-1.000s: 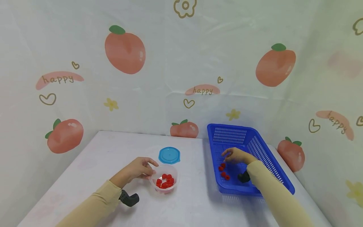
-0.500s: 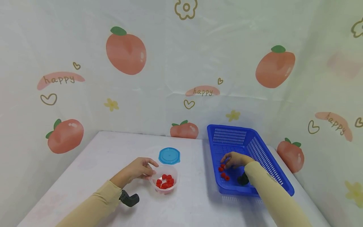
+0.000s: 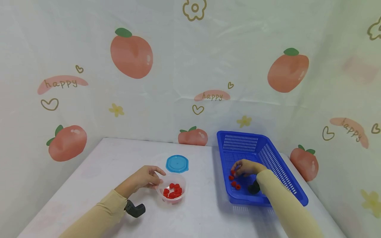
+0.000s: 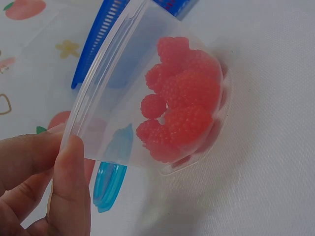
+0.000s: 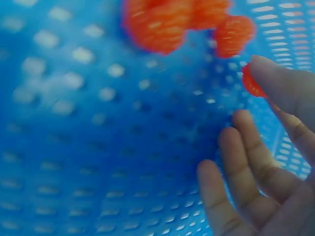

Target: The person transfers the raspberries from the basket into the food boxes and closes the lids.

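My left hand [image 3: 146, 177] pinches the near-left rim of a clear plastic bowl [image 3: 164, 180] standing on the white table. Inside it lie several raspberries [image 4: 189, 91], seen through the wall in the left wrist view. Over in the blue basket [image 3: 251, 200], my right hand [image 3: 248, 167] pinches one raspberry [image 5: 252, 82] between thumb and index finger, low against the left side. Its other fingers are spread loosely over the basket floor. A few more raspberries [image 3: 233, 183] lie on that floor close by, partly cut off in the right wrist view.
A blue lid [image 3: 177, 163] lies flat on the table [image 3: 205, 211] just behind the bowl. The basket's slotted walls rise around my right hand. A white printed cloth [image 3: 160, 115] hangs behind and beside the table. Black wrist-worn gear [image 3: 135, 209] sticks out below my left wrist.
My right hand has lowered towards the raspberries at the basket's left side and taken hold of one. My left hand and the bowl stay in place.
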`<state>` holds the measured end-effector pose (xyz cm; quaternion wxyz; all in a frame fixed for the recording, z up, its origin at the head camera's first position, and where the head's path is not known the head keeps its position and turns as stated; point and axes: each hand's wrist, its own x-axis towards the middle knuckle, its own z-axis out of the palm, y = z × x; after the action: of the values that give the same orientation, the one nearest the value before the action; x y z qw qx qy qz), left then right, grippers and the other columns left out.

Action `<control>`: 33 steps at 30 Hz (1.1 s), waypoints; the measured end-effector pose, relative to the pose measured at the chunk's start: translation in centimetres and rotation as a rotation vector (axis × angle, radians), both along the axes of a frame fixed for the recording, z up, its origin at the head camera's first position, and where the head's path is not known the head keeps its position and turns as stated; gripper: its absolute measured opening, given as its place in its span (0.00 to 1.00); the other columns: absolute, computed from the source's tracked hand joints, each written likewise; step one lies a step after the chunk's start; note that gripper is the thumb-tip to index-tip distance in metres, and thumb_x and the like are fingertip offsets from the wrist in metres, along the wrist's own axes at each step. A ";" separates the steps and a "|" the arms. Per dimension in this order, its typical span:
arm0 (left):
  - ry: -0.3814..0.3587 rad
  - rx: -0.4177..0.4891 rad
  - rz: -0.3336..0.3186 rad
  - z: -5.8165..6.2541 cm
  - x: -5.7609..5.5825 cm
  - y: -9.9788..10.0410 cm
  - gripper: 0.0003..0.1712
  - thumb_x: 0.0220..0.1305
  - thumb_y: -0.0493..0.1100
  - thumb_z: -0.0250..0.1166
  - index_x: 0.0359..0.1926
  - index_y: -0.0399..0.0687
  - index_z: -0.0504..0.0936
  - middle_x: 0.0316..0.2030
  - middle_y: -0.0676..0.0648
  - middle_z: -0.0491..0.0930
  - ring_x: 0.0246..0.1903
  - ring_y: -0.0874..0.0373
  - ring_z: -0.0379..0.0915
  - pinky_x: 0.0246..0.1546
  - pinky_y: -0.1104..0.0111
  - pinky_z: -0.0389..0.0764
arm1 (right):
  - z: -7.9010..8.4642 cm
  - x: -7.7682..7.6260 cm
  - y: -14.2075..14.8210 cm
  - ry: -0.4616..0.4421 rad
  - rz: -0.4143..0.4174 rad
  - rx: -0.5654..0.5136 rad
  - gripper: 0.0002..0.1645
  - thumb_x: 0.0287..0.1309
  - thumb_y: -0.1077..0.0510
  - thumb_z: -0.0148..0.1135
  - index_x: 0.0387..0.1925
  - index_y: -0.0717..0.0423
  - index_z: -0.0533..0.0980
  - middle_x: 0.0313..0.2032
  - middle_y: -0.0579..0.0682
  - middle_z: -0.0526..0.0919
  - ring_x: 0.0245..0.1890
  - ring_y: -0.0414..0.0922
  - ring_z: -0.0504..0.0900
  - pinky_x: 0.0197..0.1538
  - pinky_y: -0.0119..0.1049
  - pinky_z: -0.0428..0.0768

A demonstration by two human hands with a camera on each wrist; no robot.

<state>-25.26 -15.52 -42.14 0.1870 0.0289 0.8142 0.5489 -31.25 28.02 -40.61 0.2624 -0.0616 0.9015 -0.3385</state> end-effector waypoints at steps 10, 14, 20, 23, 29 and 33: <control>-0.008 0.007 0.001 -0.2 -0.2 0.0 0.17 0.57 0.35 0.68 0.48 0.40 0.80 0.29 0.44 0.81 0.22 0.57 0.76 0.29 0.69 0.83 | 0.8 -0.7 1.3 0.082 -0.030 -0.281 0.18 0.60 0.62 0.61 0.50 0.66 0.72 0.43 0.58 0.79 0.47 0.51 0.78 0.55 0.50 0.79; -0.004 0.004 -0.009 -0.2 -0.2 -0.1 0.17 0.57 0.36 0.68 0.49 0.39 0.79 0.29 0.44 0.81 0.22 0.57 0.76 0.29 0.69 0.83 | 1.7 -0.7 1.6 0.157 -0.051 -0.386 0.21 0.62 0.60 0.61 0.52 0.69 0.69 0.41 0.53 0.78 0.46 0.52 0.78 0.55 0.48 0.80; -0.001 -0.004 -0.004 -0.1 -0.3 0.0 0.17 0.58 0.35 0.68 0.49 0.40 0.79 0.29 0.44 0.80 0.23 0.56 0.76 0.30 0.69 0.84 | 3.5 -0.2 1.7 0.257 -0.113 -0.481 0.27 0.64 0.58 0.60 0.58 0.70 0.65 0.48 0.57 0.77 0.48 0.47 0.79 0.56 0.40 0.79; 0.000 -0.004 -0.006 -0.1 -0.3 0.0 0.17 0.58 0.35 0.68 0.49 0.40 0.79 0.29 0.44 0.80 0.23 0.56 0.76 0.30 0.69 0.84 | 4.2 0.3 1.6 0.313 -0.130 -0.504 0.28 0.65 0.57 0.60 0.59 0.69 0.64 0.52 0.62 0.73 0.48 0.43 0.79 0.56 0.37 0.80; 0.004 -0.012 -0.009 0.1 -0.1 0.0 0.17 0.58 0.35 0.68 0.49 0.40 0.79 0.29 0.44 0.80 0.23 0.56 0.75 0.29 0.69 0.83 | 5.3 1.3 1.2 0.384 -0.157 -0.681 0.19 0.66 0.60 0.58 0.55 0.61 0.68 0.48 0.52 0.75 0.46 0.39 0.79 0.50 0.27 0.80; 0.005 -0.008 -0.018 0.1 -0.1 0.0 0.17 0.58 0.35 0.68 0.50 0.39 0.79 0.29 0.44 0.80 0.23 0.56 0.75 0.30 0.69 0.83 | 6.1 2.2 0.4 0.428 -0.160 -0.787 0.12 0.67 0.62 0.56 0.51 0.51 0.71 0.44 0.46 0.75 0.44 0.38 0.79 0.50 0.25 0.80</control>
<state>-25.34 -15.53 -42.07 0.1898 0.0368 0.8166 0.5439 -29.03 28.45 -34.50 -0.0004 -0.1556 0.7401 -0.6543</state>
